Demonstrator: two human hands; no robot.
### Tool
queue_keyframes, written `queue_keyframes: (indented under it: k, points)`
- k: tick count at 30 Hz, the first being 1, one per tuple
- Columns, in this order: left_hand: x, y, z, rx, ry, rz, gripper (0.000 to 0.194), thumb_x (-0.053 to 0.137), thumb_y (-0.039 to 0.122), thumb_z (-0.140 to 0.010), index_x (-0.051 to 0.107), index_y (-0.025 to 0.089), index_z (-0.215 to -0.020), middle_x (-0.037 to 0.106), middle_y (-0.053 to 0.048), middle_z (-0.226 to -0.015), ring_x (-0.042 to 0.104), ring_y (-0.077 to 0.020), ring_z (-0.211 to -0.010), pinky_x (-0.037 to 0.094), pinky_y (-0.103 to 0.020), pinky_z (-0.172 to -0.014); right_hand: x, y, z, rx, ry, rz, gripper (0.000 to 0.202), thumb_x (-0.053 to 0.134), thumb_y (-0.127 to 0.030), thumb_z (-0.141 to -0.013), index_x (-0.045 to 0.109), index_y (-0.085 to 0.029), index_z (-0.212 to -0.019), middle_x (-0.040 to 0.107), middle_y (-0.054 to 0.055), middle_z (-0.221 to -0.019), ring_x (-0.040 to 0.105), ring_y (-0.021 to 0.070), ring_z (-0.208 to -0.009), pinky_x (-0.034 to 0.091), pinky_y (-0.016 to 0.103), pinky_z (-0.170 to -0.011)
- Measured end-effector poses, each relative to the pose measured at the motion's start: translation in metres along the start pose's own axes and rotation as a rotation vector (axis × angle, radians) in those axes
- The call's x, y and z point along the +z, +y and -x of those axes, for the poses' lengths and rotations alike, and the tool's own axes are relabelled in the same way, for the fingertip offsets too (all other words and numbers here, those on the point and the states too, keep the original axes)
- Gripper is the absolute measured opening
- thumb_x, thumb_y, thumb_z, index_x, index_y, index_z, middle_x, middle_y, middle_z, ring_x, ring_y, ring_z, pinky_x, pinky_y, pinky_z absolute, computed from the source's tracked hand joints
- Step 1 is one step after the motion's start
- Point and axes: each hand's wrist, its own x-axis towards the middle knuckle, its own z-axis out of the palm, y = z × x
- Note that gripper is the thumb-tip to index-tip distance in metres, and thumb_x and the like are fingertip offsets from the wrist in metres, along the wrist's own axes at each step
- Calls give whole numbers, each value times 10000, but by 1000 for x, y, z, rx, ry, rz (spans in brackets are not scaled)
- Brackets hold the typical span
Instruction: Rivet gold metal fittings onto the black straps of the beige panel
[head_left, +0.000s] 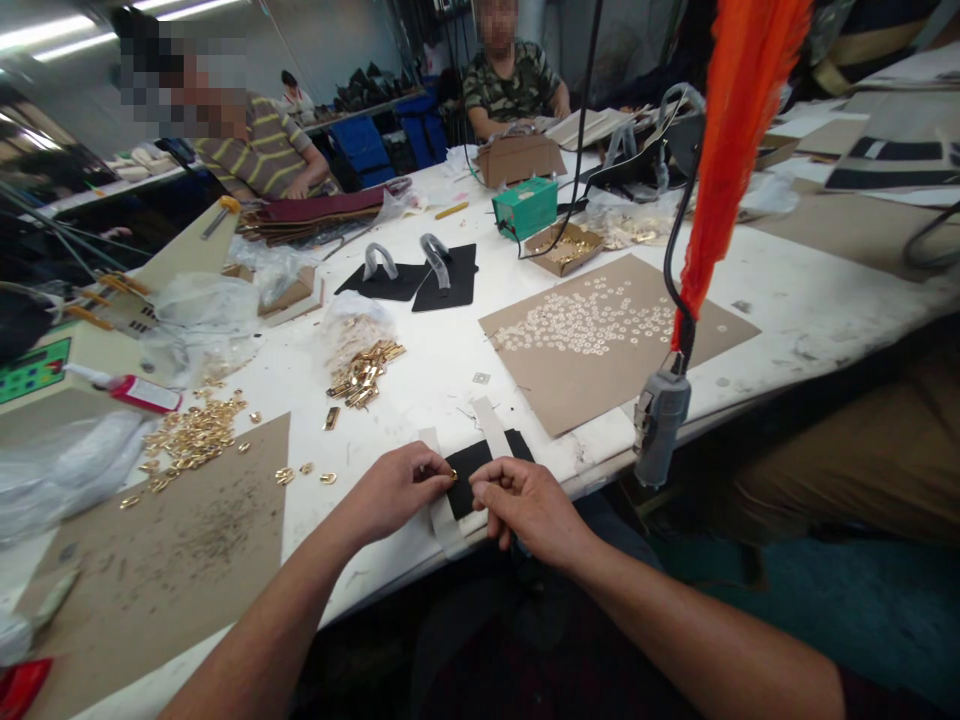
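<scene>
1. Step in hand, as I judge it: fitting a small gold fitting onto the black piece at the near table edge, 6 o'clock in the head view.
2. Left hand: fingertips pinched tight on the gold fitting, right at the black piece's left edge. Narrow grip, holding it.
3. Right hand: fingers curled and pinched at the black piece's near edge, just right of the left hand. Something small may sit between the tips; can't tell what.
4. Black piece lies flat on the white table, hands covering its near side. Long axis looks to run roughly 8 to 2 o'clock; can't tell which end leads.
5. Two pale strips cross it, running about 11 to 5 o'clock, one on each side, the left one passing under the hands.
6. Next move, my guess: needs fine alignment of fitting to edge while the other hand keeps the piece from sliding off the table lip.
7. Nearby stock: loose gold fittings at 9 o'clock, gold clip pile at 11, rings on cardboard sheet at 1, hanging tool at 3.
</scene>
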Motion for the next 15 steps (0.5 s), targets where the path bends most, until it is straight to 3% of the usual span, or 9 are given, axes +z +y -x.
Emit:
queue_keyframes:
  k: [7, 15]
  points:
    - [4, -2, -1, 8, 32, -32, 144, 646, 348, -812, 749, 248, -825, 713, -20, -877, 643, -206, -815, 458, -314, -737, 1, -2, 0, 4, 6, -3, 325, 679, -450, -838, 665, -152, -967, 665, 5, -786, 579, 77, -508, 447, 163, -399]
    - [20, -10, 12, 39, 150, -121, 177, 624, 341, -914, 779, 288, -980, 696, -11, -1000, 651, -177, -866, 466, -305, -806, 0, -1, 1, -4, -5, -8, 308, 675, -437, -859, 673, -150, -972, 665, 5, -796, 577, 72, -509, 457, 161, -407]
